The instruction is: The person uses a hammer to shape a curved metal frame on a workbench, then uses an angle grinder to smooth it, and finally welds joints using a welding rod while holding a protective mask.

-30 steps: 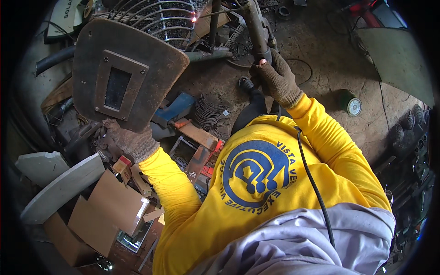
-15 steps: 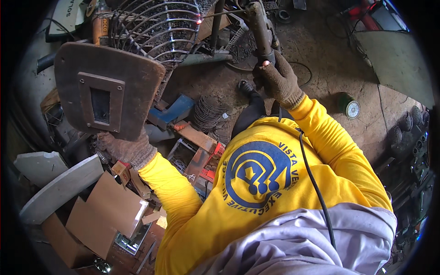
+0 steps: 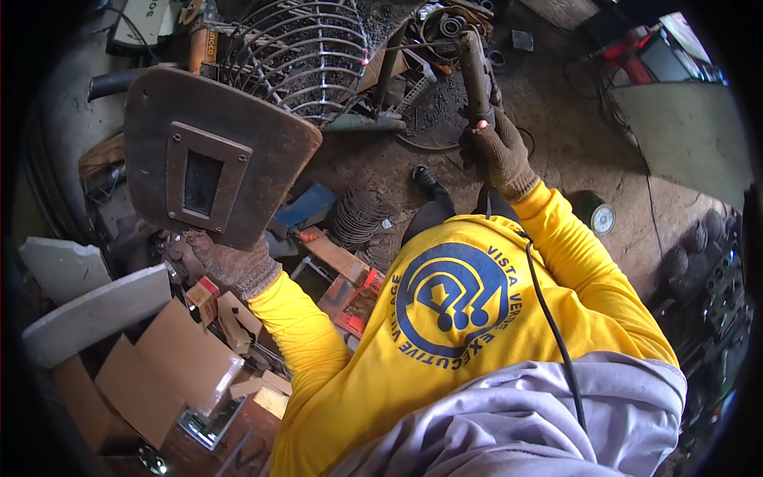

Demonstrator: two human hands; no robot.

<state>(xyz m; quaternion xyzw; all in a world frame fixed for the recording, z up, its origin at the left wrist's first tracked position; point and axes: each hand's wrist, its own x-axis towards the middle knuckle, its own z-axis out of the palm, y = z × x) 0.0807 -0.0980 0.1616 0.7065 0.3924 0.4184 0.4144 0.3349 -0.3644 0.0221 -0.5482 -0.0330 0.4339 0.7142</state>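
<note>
My left hand (image 3: 230,262), in a knitted glove, is closed at the lower edge of a dark brown hand-held welding shield (image 3: 218,131). The shield's window faces up towards me, and its handle is hidden beneath. My right hand (image 3: 501,155), also gloved, grips a worn electrode holder (image 3: 474,75) that points away from me. A thin welding electrode (image 3: 413,46) runs left from the holder to a curved metal wire grille (image 3: 322,67). At the grille's right edge, a small red glow shows by the electrode's end.
Beside my left arm lie cardboard pieces (image 3: 187,354), pale curved slabs (image 3: 99,314) and small boxes. A wire coil (image 3: 362,219) and blue metal piece (image 3: 306,205) lie beyond. A round green can (image 3: 600,215) stands on the floor at right. A black cable (image 3: 548,310) crosses my shoulder.
The whole scene has shifted in view, with shield, grille and holder appearing farther right. The bright spot at the grille has dimmed to a red glow. Both hands keep their hold.
</note>
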